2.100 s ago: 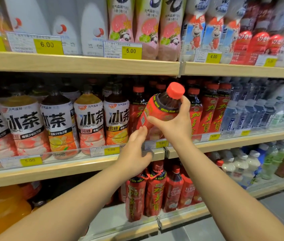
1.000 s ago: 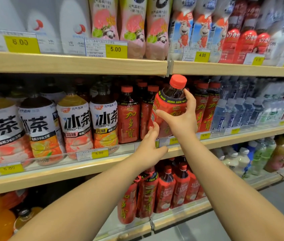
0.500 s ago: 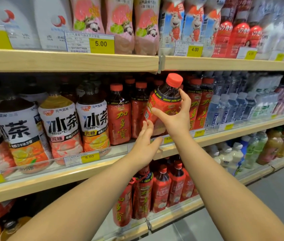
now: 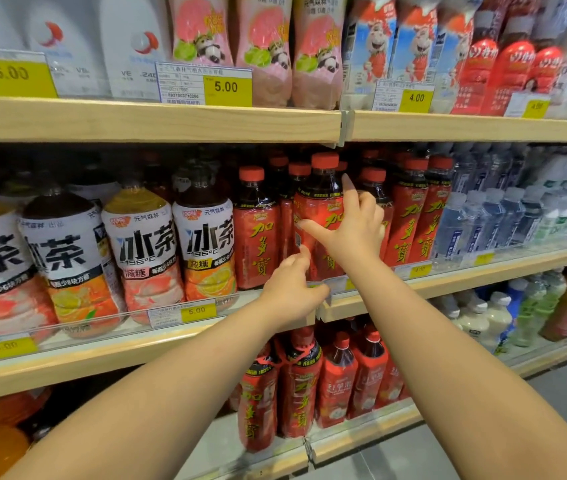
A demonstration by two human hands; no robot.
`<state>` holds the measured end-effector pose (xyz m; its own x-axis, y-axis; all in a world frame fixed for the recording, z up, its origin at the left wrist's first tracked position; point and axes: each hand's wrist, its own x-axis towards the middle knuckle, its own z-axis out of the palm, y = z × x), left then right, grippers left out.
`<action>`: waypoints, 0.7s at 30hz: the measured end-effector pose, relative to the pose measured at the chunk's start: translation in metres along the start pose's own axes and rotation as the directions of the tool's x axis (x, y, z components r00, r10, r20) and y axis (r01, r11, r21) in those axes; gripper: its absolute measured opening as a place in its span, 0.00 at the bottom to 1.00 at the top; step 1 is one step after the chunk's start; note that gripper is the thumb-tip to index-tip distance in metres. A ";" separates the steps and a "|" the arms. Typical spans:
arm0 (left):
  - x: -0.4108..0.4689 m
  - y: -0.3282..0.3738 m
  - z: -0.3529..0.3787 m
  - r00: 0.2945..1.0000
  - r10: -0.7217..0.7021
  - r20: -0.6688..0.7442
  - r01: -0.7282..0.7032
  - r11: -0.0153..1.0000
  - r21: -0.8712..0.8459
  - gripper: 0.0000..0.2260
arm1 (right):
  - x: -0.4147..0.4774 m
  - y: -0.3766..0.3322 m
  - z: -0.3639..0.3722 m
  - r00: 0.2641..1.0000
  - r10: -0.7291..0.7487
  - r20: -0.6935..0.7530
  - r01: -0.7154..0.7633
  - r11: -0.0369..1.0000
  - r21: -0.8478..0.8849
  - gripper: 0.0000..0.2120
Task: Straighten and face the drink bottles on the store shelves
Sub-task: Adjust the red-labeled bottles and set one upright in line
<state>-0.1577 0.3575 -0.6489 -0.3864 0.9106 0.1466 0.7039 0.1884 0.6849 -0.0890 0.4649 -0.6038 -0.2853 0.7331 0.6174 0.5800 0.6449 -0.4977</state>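
Lowered to the shelf [image 4: 483,276], red bottle [image 4: 316,206] stands upright; right grip [image 4: 355,230] grasps it, left grip [image 4: 290,289] released.

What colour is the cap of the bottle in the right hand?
Red: the cap on that bottle, best seen in the head view.

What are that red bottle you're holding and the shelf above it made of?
The red bottle in the right hand looks like clear plastic: dark drink shows through its neck, with a glossy film label and a matte red cap. The shelf edge looks like pale wood or wood-look laminate: faint grain, matte finish.
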 end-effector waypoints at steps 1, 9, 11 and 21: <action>0.000 -0.002 0.001 1.000 0.004 0.003 -0.004 1.000 0.009 0.39 | 0.000 0.001 0.001 1.000 -0.006 -0.004 0.006 1.000 -0.018 0.47; -0.004 -0.004 -0.004 1.000 0.006 0.006 -0.006 1.000 -0.018 0.36 | 0.002 0.012 -0.002 0.997 0.040 0.061 -0.032 0.993 -0.116 0.50; -0.005 -0.005 -0.006 1.000 0.011 0.019 -0.011 1.000 -0.003 0.36 | -0.009 0.015 0.005 0.997 0.021 0.073 -0.009 0.987 -0.160 0.50; -0.039 -0.034 -0.021 0.991 0.103 -0.082 -0.100 0.994 0.035 0.30 | -0.011 0.009 0.007 0.991 0.097 0.095 -0.073 0.970 -0.230 0.50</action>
<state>-0.1796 0.3077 -0.6629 -0.3595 0.8920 0.2741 0.7597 0.1092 0.6411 -0.0858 0.4638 -0.6189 -0.2988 0.8096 0.5052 0.7595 0.5223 -0.3878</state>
